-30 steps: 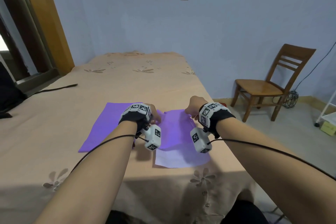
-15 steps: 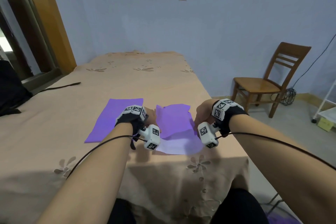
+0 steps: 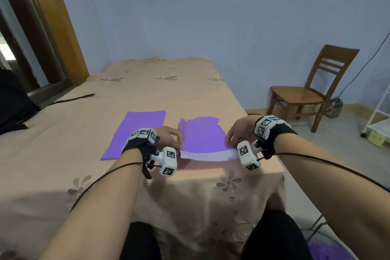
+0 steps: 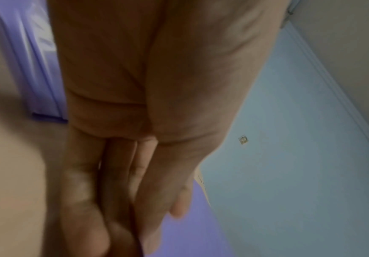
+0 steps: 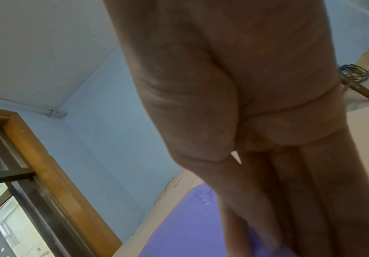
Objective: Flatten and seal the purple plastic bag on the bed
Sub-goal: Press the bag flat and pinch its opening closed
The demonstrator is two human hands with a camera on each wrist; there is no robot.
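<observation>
A purple plastic bag (image 3: 202, 135) lies on the peach bed (image 3: 168, 91) near its front right corner, with a white strip (image 3: 206, 155) along its near end. My left hand (image 3: 172, 137) rests at the bag's left edge. My right hand (image 3: 236, 133) presses on its right edge. In the left wrist view the fingers (image 4: 86, 200) lie straight and together beside the purple bag (image 4: 190, 226). In the right wrist view, straight fingers (image 5: 289, 200) lie on the bag (image 5: 179, 226). The bag's far edge looks uneven.
A second purple bag (image 3: 137, 131) lies flat just left of my left hand. A black cable (image 3: 73, 99) and a dark object (image 3: 12, 101) sit at the bed's left. Right of the bed's edge stand a wooden chair (image 3: 306, 95) and a white cart (image 3: 379, 116).
Both hands have moved apart and nearer, from the bag's far middle to its left and right edges. The bag has shifted and now lies apart from the second bag.
</observation>
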